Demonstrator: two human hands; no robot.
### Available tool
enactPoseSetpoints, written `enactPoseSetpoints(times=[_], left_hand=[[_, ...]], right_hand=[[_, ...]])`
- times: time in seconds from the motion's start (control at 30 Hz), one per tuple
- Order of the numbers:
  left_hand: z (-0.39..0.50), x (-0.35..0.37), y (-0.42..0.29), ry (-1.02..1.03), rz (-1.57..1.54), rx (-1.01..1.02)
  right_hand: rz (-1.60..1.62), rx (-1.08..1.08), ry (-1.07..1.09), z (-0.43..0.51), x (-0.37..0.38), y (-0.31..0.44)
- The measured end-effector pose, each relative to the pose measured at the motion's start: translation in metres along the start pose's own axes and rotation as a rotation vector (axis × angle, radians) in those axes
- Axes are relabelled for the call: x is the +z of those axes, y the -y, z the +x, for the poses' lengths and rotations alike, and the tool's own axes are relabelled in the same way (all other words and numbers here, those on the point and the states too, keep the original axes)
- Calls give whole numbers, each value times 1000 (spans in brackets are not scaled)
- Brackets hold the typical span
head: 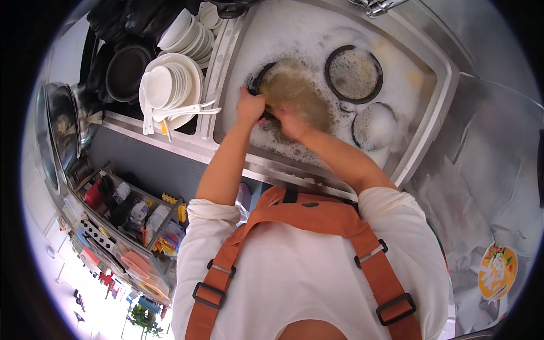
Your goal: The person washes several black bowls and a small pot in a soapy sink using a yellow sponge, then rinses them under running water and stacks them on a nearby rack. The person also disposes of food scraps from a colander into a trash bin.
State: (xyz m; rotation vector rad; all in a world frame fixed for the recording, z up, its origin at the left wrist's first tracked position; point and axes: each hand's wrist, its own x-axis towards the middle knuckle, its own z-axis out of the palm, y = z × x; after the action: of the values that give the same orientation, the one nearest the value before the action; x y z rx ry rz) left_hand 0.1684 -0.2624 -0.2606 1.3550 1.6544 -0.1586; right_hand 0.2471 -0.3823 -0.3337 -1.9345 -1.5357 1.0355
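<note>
Foamy water fills a stainless steel sink [425,121]. My left hand [250,106] grips the edge of a black bowl [256,80], tilted and partly under the water at the sink's left side. Close beside it, my right hand [289,121] reaches into the brownish water with its fingertips hidden, so what it touches cannot be made out. To the right, a round black bowl [328,74] lies filled with bubbly water. Below that one, another dark-rimmed round vessel [353,129] is mostly covered by foam.
Left of the sink stand stacked white bowls [180,32], a white plate [196,85] with small dishes and white spoons [176,112], and black bowls [127,72]. A faucet [376,8] is at the top. A rack [148,255] holding packages stands lower left.
</note>
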Motion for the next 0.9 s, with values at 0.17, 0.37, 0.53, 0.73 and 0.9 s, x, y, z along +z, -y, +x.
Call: enactPoseSetpoints(times=[0.17, 0.37, 0.53, 0.73, 0.9], left_hand=[[34, -20, 0, 197, 134, -27], [23, -32, 17, 229, -100, 108], [12, 4, 51, 4, -154, 148], [-4, 0, 17, -139, 177, 243], [18, -14, 22, 6, 466, 290]], right_hand=[[-425, -219, 4, 26, -4, -72], [-743, -290, 3, 3, -25, -12], [-88, -9, 102, -3, -15, 22], [577, -29, 88, -1, 7, 26], [-275, 55, 404, -7, -6, -12]])
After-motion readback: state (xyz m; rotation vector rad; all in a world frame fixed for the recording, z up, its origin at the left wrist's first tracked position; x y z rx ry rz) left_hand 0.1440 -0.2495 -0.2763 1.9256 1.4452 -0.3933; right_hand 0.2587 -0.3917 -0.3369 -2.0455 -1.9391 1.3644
